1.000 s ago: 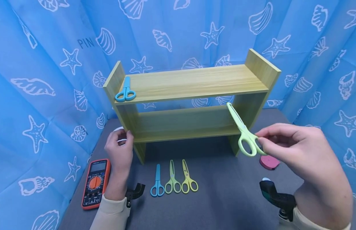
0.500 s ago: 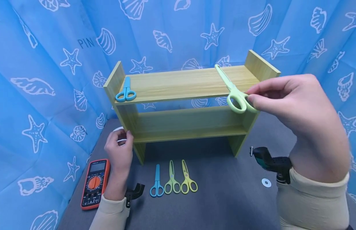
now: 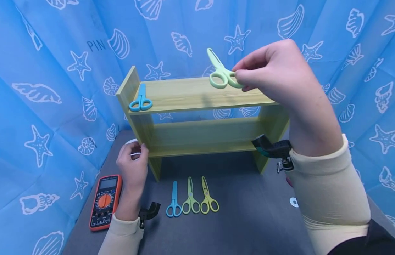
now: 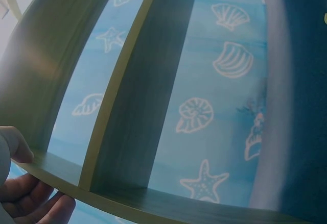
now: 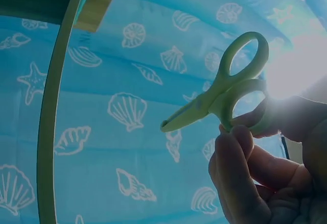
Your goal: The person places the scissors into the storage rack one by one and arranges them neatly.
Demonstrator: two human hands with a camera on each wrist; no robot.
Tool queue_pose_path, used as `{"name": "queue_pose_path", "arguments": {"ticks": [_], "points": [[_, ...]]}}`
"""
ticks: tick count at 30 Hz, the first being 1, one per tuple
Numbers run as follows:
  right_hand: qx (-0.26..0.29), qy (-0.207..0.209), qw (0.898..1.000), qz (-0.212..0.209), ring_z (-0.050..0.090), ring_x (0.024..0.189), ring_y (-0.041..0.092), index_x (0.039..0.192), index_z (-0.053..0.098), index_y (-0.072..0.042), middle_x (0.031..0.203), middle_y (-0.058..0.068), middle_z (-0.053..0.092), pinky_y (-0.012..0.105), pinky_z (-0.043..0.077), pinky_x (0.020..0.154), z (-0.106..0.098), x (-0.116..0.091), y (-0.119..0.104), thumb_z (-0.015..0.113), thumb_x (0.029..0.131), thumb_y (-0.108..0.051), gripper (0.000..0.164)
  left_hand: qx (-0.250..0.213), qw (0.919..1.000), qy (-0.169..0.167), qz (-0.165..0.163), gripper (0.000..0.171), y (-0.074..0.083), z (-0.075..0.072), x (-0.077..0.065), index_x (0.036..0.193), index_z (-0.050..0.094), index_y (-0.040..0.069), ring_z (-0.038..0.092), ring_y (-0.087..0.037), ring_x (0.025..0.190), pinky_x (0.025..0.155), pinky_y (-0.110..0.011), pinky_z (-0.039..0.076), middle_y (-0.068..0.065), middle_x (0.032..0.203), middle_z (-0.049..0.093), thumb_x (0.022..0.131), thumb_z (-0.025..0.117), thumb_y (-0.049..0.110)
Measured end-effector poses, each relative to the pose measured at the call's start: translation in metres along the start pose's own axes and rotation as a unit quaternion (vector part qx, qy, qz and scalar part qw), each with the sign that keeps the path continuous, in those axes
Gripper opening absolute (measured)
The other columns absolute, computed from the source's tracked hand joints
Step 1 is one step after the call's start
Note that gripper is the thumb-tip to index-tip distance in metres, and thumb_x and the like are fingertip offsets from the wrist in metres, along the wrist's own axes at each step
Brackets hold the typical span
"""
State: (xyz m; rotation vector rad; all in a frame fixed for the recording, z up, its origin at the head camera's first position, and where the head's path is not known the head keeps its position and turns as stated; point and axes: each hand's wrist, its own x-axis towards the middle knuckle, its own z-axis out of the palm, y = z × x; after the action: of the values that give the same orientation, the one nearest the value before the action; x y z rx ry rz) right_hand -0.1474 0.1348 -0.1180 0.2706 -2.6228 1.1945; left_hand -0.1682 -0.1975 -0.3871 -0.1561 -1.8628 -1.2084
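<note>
My right hand (image 3: 274,71) pinches a pair of light green scissors (image 3: 221,69) by one handle loop, above the upper board of a wooden shelf (image 3: 184,94). In the right wrist view these scissors (image 5: 204,104) hang apart from the wood, blades pointing away from the fingers. At the shelf's left side panel, my left hand (image 3: 132,168) grips the edge. Thumb and fingers (image 4: 30,198) lie on opposite sides of that edge in the left wrist view. Blue scissors (image 3: 142,92) rest at the left end of the upper board.
On the grey table before the shelf lie blue scissors (image 3: 174,191), green scissors (image 3: 190,196) and yellow scissors (image 3: 206,193) in a row. An orange multimeter (image 3: 105,202) lies left. Right are a white ring (image 3: 291,200) and a partly hidden pink object (image 3: 289,181).
My right hand has lifted the light green scissors from in front of the shelf's right side, up and leftward over the upper board. The left hand has stayed at the side panel.
</note>
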Motion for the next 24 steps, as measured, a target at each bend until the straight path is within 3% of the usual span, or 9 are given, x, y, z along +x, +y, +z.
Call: {"name": "queue_pose_path", "arguments": {"ticks": [7, 17, 21, 24], "points": [[-0.001, -0.029, 0.999, -0.024, 0.070, 0.084, 0.020, 0.105, 0.081, -0.010, 0.101, 0.005, 0.074, 0.033, 0.039, 0.059, 0.024, 0.025, -0.021, 0.066, 0.091, -0.018, 0.022, 0.002, 1.0000, 0.005, 0.003, 0.014, 0.000, 0.001, 0.001, 0.101, 0.071, -0.005, 0.064, -0.016, 0.086, 0.074, -0.017, 0.054, -0.012, 0.096, 0.068, 0.097, 0.067, 0.008], [-0.039, -0.103, 0.994, -0.013, 0.069, 0.080, 0.021, 0.098, 0.082, -0.012, 0.089, 0.000, 0.075, 0.028, 0.052, 0.064, 0.076, 0.057, -0.039, 0.066, 0.087, -0.012, 0.019, -0.008, 0.9999, 0.008, -0.006, 0.011, 0.001, 0.000, -0.001, 0.101, 0.072, -0.005, 0.063, -0.014, 0.086, 0.074, -0.017, 0.054, -0.014, 0.096, 0.068, 0.096, 0.069, 0.005], [-0.064, -0.115, 0.991, -0.021, 0.064, 0.066, 0.017, 0.083, 0.080, -0.011, 0.076, 0.002, 0.072, 0.026, 0.047, 0.059, 0.096, 0.066, -0.041, 0.065, 0.086, -0.009, 0.015, -0.003, 0.9999, 0.016, -0.003, 0.009, 0.008, 0.002, 0.001, 0.099, 0.071, -0.009, 0.062, -0.015, 0.085, 0.073, -0.016, 0.052, -0.020, 0.095, 0.067, 0.094, 0.068, -0.002], [-0.086, -0.117, 0.989, -0.024, 0.051, 0.054, 0.013, 0.069, 0.072, -0.009, 0.060, 0.001, 0.060, 0.024, 0.039, 0.055, 0.107, 0.071, -0.040, 0.064, 0.084, -0.008, 0.018, -0.002, 0.9998, 0.020, -0.001, 0.008, 0.019, 0.003, 0.002, 0.097, 0.070, -0.012, 0.061, -0.016, 0.083, 0.072, -0.016, 0.052, -0.024, 0.093, 0.066, 0.092, 0.067, -0.007]]}}
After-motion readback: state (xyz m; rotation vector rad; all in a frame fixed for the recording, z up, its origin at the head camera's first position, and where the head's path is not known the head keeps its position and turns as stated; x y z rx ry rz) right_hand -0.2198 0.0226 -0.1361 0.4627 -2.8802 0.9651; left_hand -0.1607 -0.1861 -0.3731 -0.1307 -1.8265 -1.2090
